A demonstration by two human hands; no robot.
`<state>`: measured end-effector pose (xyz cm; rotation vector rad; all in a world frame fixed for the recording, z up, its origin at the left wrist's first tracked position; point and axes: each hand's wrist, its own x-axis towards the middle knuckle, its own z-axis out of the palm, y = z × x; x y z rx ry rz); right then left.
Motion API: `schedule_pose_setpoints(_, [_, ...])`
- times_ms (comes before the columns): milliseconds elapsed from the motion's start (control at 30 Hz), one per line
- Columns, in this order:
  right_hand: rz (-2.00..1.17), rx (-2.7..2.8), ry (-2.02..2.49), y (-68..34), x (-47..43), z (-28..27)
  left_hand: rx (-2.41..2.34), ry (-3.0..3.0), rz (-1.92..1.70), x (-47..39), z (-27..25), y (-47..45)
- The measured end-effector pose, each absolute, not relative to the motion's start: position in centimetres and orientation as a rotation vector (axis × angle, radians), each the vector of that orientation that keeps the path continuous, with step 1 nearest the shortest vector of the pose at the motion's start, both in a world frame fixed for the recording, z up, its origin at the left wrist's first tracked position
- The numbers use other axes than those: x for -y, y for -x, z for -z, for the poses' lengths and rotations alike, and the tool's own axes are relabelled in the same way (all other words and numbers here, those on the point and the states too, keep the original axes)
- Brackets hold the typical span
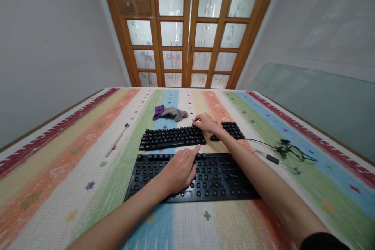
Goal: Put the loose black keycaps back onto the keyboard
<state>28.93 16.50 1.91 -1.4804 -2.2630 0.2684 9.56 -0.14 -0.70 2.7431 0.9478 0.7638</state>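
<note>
A black keyboard base (pixel 216 181) lies in front of me, mostly bare of keys, with several keycaps along its far row. My left hand (pixel 181 170) rests over it, index finger stretched toward the far edge, the others loosely bent; nothing shows in its grasp. Just beyond, loose keycaps (pixel 172 137) sit in a block laid out in rows. My right hand (pixel 205 122) is at that block's far right corner, thumb and fingers pinched on a small dark keycap (pixel 193 124), mostly hidden. Another group of keycaps (pixel 233 129) lies to its right, partly behind my right wrist.
A grey and purple cloth (pixel 171 113) lies beyond the keycaps. At left is a thin brush (pixel 117 140). A coiled black cable (pixel 288 150) and a tool with a dark handle (pixel 272 159) lie at right on the striped tablecloth (pixel 88 207).
</note>
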Motion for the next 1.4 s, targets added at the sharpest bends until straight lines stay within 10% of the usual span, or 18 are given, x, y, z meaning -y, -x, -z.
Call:
schedule_pose_setpoints(833, [-1.014, 2.207, 1.148, -34.1, -6.2, -4.3, -0.919, -2.769, -0.768, 0.1, 0.4, -9.6])
schedule_pose_setpoints(1400, [-0.890, 2.190, 1.215, -33.9, -2.8, -3.0, -0.904, -2.733, -0.745, 0.1, 0.0, -9.5])
